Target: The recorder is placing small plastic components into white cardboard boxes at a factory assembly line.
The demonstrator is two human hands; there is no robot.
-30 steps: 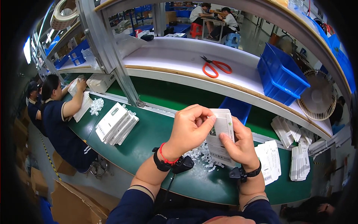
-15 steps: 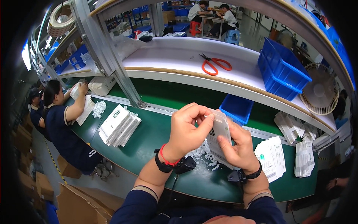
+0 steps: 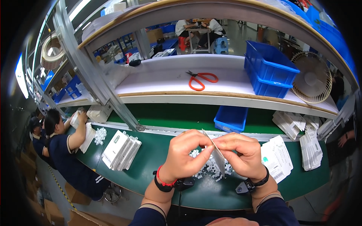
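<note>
A flat white printed carton (image 3: 218,160) is held up in front of me, turned nearly edge-on. My left hand (image 3: 185,153) pinches its upper edge between thumb and fingers. On the opposite side my right hand (image 3: 243,155) grips near the same top edge, the fingertips of both hands close together. Below the hands, small white plastic pieces (image 3: 210,172) lie scattered on the green table (image 3: 158,165). To the left stands a stack of similar flat cartons (image 3: 120,151); on the right, more cartons (image 3: 278,158) lie fanned out.
Another pile of flat cartons (image 3: 311,151) lies farther right. A blue bin (image 3: 230,117) sits beneath the shelf (image 3: 158,84), which bears red-handled scissors (image 3: 200,80), stacked blue bins (image 3: 269,71) and a fan (image 3: 312,78). A co-worker (image 3: 69,150) works at far left.
The carton has turned from showing its printed face to nearly edge-on. My right hand has shifted from its side up to the top edge, closer to my left. The head view has moved.
</note>
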